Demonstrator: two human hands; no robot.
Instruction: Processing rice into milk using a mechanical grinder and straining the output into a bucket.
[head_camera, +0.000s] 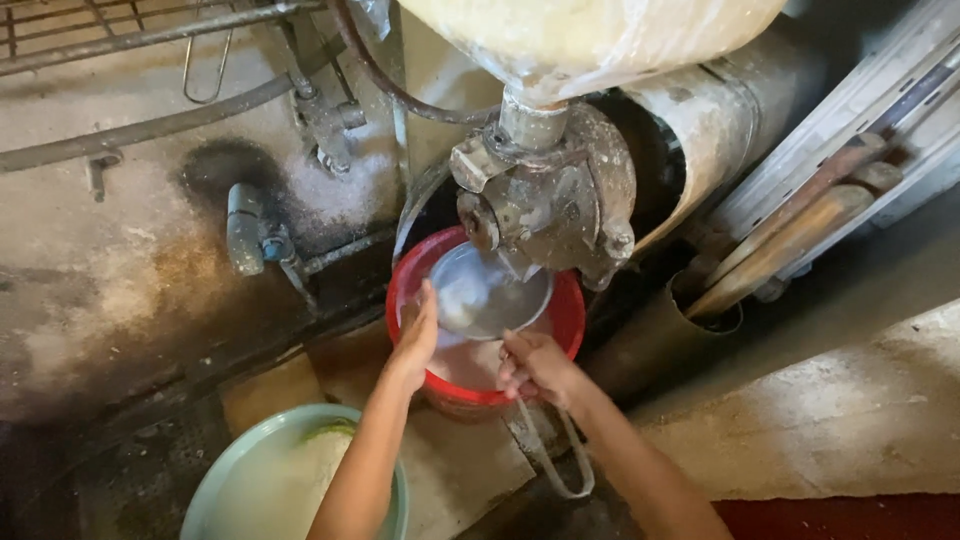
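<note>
Two bare hands are showing: a left hand (418, 335) and a right hand (535, 368). One red bucket (570, 315), one metal bowl (490, 292), one green basin (235, 465) and one grinding machine (550, 195) are sitting here.

A shallow metal bowl (490, 290), round and dull silver, sits tilted over the red bucket (570, 315), its far edge just under the grey grinder spout (545, 200). A little white paste lies inside (near the left rim). The bucket stands upright below the spout, holding pale liquid.
</note>
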